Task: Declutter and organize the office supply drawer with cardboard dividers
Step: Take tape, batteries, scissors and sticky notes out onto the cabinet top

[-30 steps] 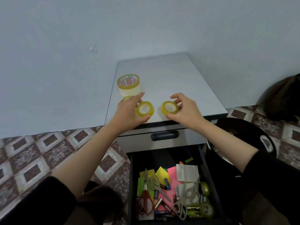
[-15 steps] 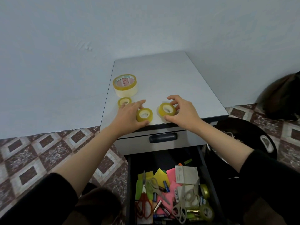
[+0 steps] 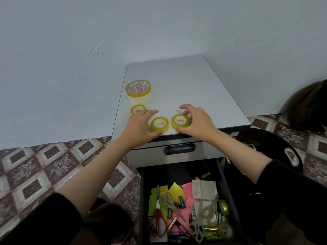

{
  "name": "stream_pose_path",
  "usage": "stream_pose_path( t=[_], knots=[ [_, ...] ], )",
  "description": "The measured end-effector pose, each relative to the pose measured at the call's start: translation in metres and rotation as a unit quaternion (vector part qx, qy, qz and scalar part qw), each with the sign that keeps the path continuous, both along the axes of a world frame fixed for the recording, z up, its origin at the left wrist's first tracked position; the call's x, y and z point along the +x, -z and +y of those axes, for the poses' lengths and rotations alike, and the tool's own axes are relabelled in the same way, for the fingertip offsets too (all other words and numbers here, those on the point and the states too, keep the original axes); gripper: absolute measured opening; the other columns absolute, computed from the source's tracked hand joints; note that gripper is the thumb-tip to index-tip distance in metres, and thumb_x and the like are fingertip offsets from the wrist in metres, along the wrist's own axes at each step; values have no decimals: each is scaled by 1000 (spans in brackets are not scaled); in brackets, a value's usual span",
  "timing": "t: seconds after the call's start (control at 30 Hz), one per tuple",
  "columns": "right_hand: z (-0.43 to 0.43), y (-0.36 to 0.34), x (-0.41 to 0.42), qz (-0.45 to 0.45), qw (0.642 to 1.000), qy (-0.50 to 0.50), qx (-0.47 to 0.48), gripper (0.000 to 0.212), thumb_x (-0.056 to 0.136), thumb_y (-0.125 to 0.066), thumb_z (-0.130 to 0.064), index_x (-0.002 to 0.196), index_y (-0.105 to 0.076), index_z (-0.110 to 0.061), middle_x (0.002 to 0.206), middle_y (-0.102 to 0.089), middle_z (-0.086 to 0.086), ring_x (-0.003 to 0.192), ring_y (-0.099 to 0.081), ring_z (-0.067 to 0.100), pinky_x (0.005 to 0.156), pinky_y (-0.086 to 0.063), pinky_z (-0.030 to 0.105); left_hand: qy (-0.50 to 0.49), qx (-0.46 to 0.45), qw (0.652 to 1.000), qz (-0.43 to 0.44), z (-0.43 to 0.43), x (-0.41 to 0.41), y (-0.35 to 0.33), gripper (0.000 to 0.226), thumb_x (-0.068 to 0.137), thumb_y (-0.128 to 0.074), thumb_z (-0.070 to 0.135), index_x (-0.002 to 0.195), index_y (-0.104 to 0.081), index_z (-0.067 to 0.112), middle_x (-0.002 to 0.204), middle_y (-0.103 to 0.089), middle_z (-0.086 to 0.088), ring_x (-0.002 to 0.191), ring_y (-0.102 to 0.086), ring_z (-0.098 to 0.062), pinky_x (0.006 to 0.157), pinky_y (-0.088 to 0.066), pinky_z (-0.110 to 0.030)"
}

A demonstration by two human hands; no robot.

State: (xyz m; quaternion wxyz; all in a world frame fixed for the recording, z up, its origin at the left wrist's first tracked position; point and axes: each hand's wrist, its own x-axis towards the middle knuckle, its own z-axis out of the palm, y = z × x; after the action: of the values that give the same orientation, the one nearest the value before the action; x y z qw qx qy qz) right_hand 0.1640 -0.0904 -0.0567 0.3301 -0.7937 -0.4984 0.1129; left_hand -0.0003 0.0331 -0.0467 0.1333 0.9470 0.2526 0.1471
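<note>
1. Grey drawer cabinet (image 3: 185, 80) stands against a pale wall. 4 tape rolls lie flat on its top, all toward the front-left corner.
2. Big roll of clear yellowish tape (image 3: 138, 91), w/ red print inside the core, sits furthest back, near the left edge.
3. Small yellow tape roll at far left (image 3: 137, 109) is just in front of the big one, its near side hidden by left fingertips.
4. Left hand (image 3: 139, 126) lies low on the top w/ fingers stretched fwd. Thumb touches the near side of the middle small yellow tape roll (image 3: 159, 124); no closed grip on it.
5. Right hand (image 3: 198, 122) is clamped on the right small yellow tape roll (image 3: 180, 121): fingers arched over the far side, thumb on the near side. This roll is at the front edge, just beside the middle one. Can't tell if they touch.
6. Closed upper drawer (image 3: 159, 156) has a black handle.
7. Below it, black open drawer (image 3: 142, 200) is pulled out toward the person, full of loose stuff:
   - red-handled scissors (image 3: 159, 225) at left
   - grey-handled scissors (image 3: 200, 225) at right, another pair btwn them
   - neon sticky notes (image 3: 176, 190) in yellow, pink, green
   - white paper card (image 3: 204, 190)
   - batteries (image 3: 182, 201) and more tape rolls at front-right
8. Brown-and-cream tiled floor (image 3: 44, 165) surrounds the cabinet. Black round object (image 3: 265, 147) sits to its right.
</note>
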Motion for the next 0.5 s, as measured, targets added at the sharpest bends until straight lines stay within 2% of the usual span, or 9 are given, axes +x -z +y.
stream_pose_path(
  t=[0.2, 0.5],
  knots=[
    [0, -1, -3, -5, 1000, 3, -12, 72, 72, -75, -29, 135, -42, -22, 120, -56, -2, 110, -44, 16, 81, -36, 25, -14, -15, 1000, 13, 1, -3, 0, 69, 80, -70, 35, 138, -38, 20, 125, -58, 3, 119, -48, -20, 106, -31, -38],
    [-2, -1, -4, -8, 1000, 7, -14, 74, 71, -77, -36, 136, -43, -23, 122, -57, -3, 108, -45, 14, 84, -38, 26, -12, -19, 1000, 19, 0, -6, -1, 66, 80, -69, 36, 137, -39, 20, 127, -56, 2, 113, -50, -20, 103, -36, -39]
  ],
)
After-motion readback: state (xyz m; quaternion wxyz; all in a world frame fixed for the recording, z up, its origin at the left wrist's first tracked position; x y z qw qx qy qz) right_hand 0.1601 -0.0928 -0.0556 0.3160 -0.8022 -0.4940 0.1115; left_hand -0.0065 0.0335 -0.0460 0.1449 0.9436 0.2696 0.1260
